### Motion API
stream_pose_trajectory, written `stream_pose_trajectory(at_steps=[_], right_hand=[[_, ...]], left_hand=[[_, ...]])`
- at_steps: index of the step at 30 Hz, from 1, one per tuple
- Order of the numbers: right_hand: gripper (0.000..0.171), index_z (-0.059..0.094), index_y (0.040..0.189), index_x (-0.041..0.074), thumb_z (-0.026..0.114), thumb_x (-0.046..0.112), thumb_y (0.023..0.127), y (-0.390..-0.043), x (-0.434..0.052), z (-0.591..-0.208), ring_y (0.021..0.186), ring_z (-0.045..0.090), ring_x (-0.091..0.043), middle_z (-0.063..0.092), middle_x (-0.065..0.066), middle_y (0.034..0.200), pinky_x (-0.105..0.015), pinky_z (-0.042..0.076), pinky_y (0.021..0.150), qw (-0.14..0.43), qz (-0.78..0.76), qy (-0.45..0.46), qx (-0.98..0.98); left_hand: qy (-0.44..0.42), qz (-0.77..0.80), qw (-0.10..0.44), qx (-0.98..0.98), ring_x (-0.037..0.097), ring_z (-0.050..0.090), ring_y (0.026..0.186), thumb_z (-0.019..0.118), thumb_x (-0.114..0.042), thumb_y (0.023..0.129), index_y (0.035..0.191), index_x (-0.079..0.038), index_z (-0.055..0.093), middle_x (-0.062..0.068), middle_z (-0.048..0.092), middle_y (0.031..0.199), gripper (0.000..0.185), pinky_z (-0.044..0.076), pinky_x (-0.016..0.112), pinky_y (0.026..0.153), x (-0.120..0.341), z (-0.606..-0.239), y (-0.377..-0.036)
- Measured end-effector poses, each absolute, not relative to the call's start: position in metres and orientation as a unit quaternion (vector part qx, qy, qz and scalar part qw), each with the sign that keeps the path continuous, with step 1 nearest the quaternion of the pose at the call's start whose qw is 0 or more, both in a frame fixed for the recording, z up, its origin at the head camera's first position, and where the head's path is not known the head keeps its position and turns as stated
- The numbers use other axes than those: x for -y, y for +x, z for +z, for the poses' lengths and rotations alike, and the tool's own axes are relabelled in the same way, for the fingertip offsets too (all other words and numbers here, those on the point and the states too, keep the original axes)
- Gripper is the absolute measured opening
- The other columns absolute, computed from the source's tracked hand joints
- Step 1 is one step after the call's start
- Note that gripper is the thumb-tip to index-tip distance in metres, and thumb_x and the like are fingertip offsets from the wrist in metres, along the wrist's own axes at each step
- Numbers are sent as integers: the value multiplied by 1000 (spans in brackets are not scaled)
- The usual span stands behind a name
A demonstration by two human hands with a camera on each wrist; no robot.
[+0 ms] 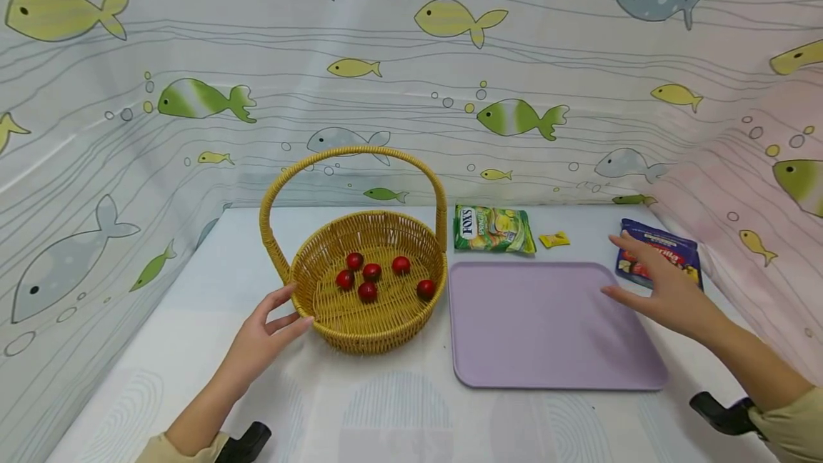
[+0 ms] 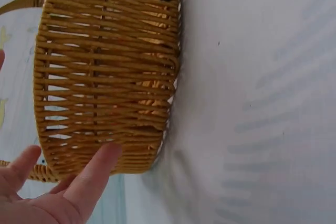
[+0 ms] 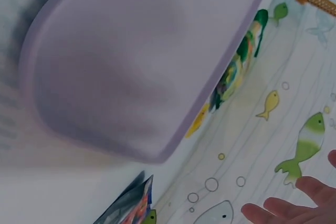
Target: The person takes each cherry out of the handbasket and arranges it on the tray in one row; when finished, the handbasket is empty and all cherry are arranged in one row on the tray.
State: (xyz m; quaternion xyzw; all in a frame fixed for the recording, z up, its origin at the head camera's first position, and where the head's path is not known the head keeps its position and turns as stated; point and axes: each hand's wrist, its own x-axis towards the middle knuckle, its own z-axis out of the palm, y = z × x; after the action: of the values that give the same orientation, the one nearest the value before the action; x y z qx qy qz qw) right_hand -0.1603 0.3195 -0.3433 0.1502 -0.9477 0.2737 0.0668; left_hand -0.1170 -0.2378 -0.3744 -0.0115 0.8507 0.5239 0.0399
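Note:
A yellow-brown wicker basket (image 1: 376,338) with a tall arched handle stands left of centre, several dark red cherry-like fruits (image 1: 371,272) lying on its bottom. At the basket's left side is my left hand (image 1: 257,338), thumb and fingers spread beside the rim near the handle's base; whether they touch it I cannot tell. In the left wrist view, two of its fairly straight digits lie in front of the woven wall (image 2: 105,87). My right hand (image 1: 675,295) hovers with spread fingers above the right edge of a lilac tray (image 1: 546,327), holding nothing.
Behind the tray lie a green Fox's candy bag (image 1: 491,229) and a small yellow wrapped candy (image 1: 554,239). A dark blue snack pouch (image 1: 662,252) sits at the back right, partly hidden by my right hand. Fish-patterned cloth (image 1: 411,113) surrounds the table.

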Motion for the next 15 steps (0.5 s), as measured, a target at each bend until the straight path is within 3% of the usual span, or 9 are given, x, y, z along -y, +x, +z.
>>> stream_pose_trajectory(at_steps=[6,15], right_hand=[[83,31,146,18,77,28,78,-164,-302,-342,129,27,-46,23,-16,150,-71,29,86,82,288,182,937],[79,36,143,17,78,28,77,-174,-279,-347,126,33,-44,30,-17,146,-65,35,89,86,305,217,923]], left_hand=[[-29,552,52,-832,38,36,128,64,-31,89,149,-15,15,19,13,150,79,41,49,95,232,-381,-121],[-30,571,42,-819,40,34,129,66,-26,88,149,-16,12,24,16,146,82,43,44,93,227,-387,-122]])
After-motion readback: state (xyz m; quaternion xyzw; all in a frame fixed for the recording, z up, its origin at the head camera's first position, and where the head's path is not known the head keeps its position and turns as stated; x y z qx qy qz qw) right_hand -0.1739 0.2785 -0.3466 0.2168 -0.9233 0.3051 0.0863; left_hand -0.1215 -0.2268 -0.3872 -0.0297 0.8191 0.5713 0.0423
